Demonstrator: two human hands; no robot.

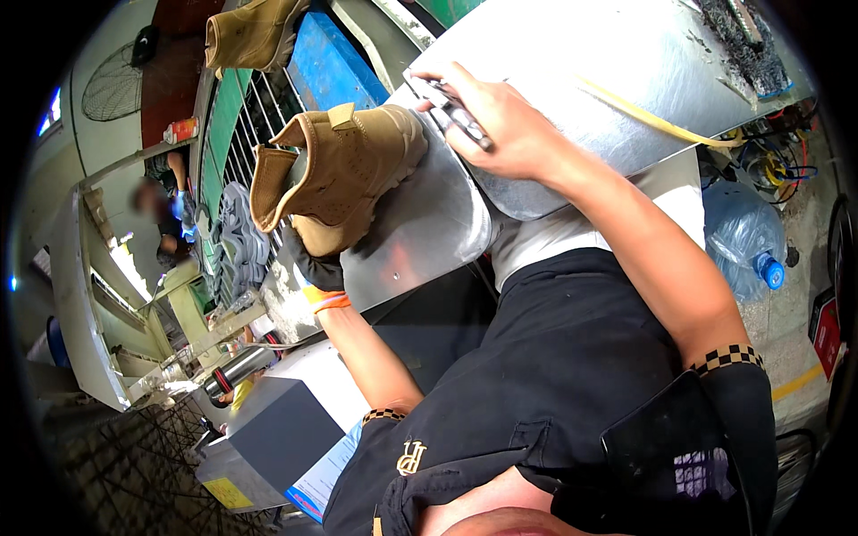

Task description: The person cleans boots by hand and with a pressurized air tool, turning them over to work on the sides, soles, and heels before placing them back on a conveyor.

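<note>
A tan ankle boot (353,170) is tilted over the sheet-metal bench top (420,241), its opening facing left and its sole to the right. My left hand (317,270), in a black glove with an orange cuff, is closed on the boot's lower left part; the boot hides most of its fingers. Just right of the boot, my bare right hand (505,125) is closed around a slim silver-and-black hand tool (458,114). The tool's exact kind cannot be made out.
Another tan boot (255,36) stands at the far left, near a blue box (332,62). Grey soles (239,241) are stacked beside a wire rack. A yellow strap (657,116) crosses the metal top. A large plastic bottle (742,234) is at right. A co-worker (165,205) is beyond the rack.
</note>
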